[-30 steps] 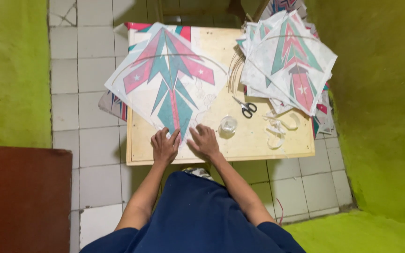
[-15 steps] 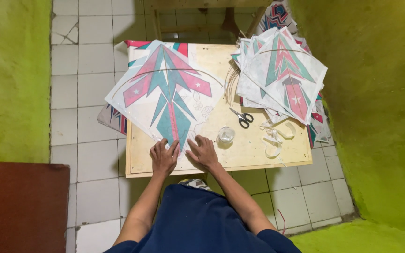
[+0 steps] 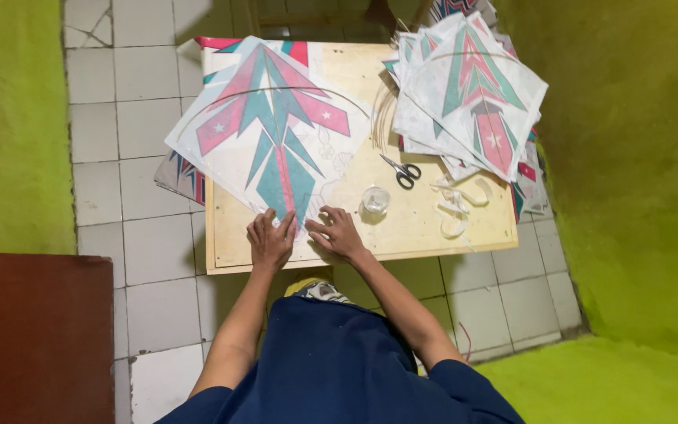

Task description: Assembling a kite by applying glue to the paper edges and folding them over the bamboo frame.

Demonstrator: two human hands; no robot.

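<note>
On the low wooden table (image 3: 433, 228), both hands stay flat, fingers spread, gripping nothing: left hand (image 3: 270, 240) and right hand (image 3: 339, 234) press the paper kite (image 3: 272, 129) at its bottom tip, as before.

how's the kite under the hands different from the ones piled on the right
The kite under the hands lies alone, spread flat; the pile of kites overlaps in a loose stack. The left hand and right hand press the single kite's lower tip; the pile lies untouched. Both show pink-and-teal print on white.
</note>
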